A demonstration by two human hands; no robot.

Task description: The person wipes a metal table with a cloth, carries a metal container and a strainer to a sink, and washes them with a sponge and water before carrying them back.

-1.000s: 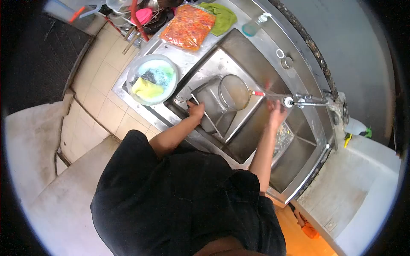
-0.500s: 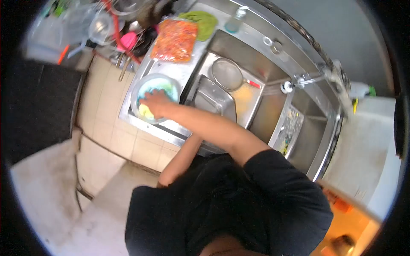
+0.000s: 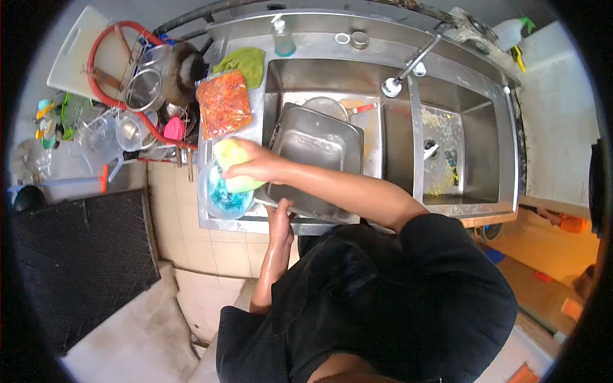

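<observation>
Right hand [image 3: 258, 167] is out across the body, fingers curled tight around a yellow-green sponge [image 3: 228, 153], and that sponge hangs just above the bowl [image 3: 220, 199] of blue soapy water at the left end of the steel surface [image 3: 214, 222]. Left hand [image 3: 280, 212] comes straight up from below, fingers clamped over the near rim of the metal tray [image 3: 319, 143]. The tray sits tilted in the left basin of the sink [image 3: 319, 76], its near edge propped on the front lip, just beside the bowl. Behind the tray a round strainer [image 3: 324, 107] peeks out, red handle pointing right. Up the surface from the bowl lies a bag [image 3: 223, 102] of orange-red food, with a green cloth [image 3: 246, 62] touching its far end and a soap bottle [image 3: 281, 43] on the back ledge. The tap [image 3: 403, 75] angles over the divider between the basins. The right basin [image 3: 476, 127] shows food scraps around its drain. Off to the left, a rack [image 3: 128, 105] is crowded with cups and pans.
</observation>
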